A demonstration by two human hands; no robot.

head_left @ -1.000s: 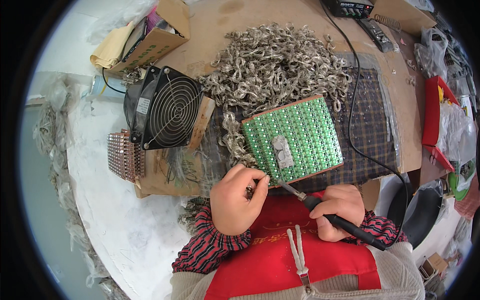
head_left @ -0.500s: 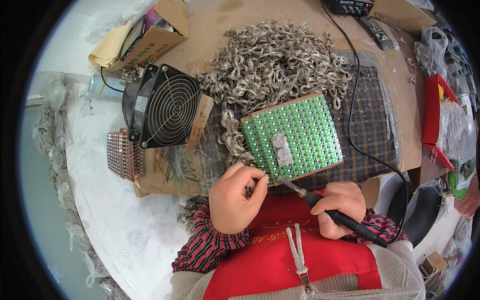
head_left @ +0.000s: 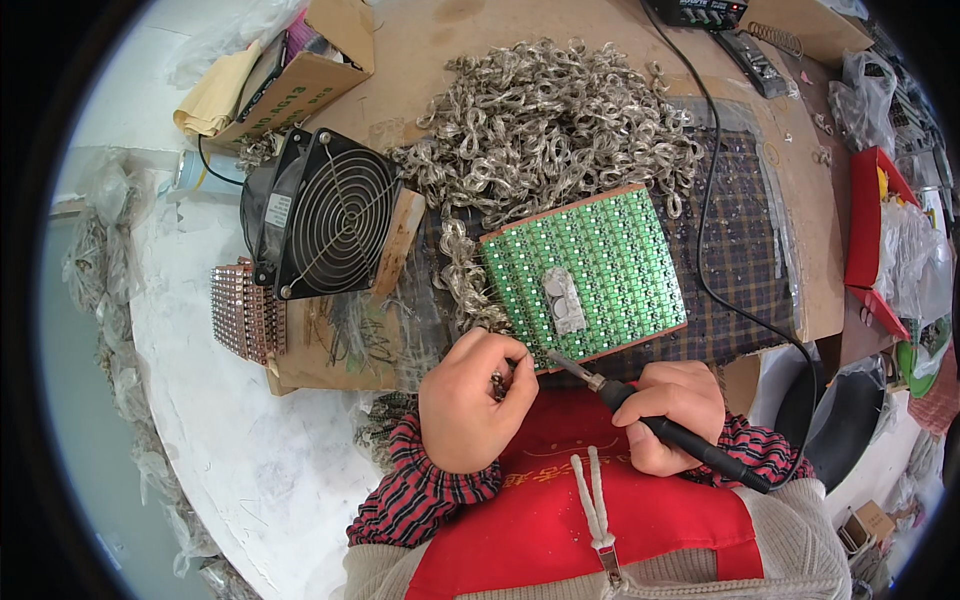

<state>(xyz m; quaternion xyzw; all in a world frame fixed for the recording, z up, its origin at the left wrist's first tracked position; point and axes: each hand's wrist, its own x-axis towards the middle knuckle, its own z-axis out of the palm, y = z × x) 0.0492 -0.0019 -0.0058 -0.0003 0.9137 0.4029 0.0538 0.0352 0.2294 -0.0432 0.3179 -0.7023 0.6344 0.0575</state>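
A green circuit board panel, covered in rows of small parts, lies slightly turned on the cloth. On top of it rests a small grey block with rounded hollows. My left hand is closed in a pinch at the panel's near left corner; a bit of silvery wire loop shows inside its curled fingers, and a strand of wire loops runs down to it. My right hand grips a black soldering iron like a pen. The iron's tip touches or hovers just over the panel's near edge, close to my left fingertips.
A large heap of silvery wire loops lies behind the panel. A black fan stands to the left, beside another board stack. The iron's black cord crosses the checked cloth. A red box sits at right.
The soldering iron and my right hand have shifted slightly left, bringing the tip nearer my left fingers. My left hand stays almost in place, still pinched.
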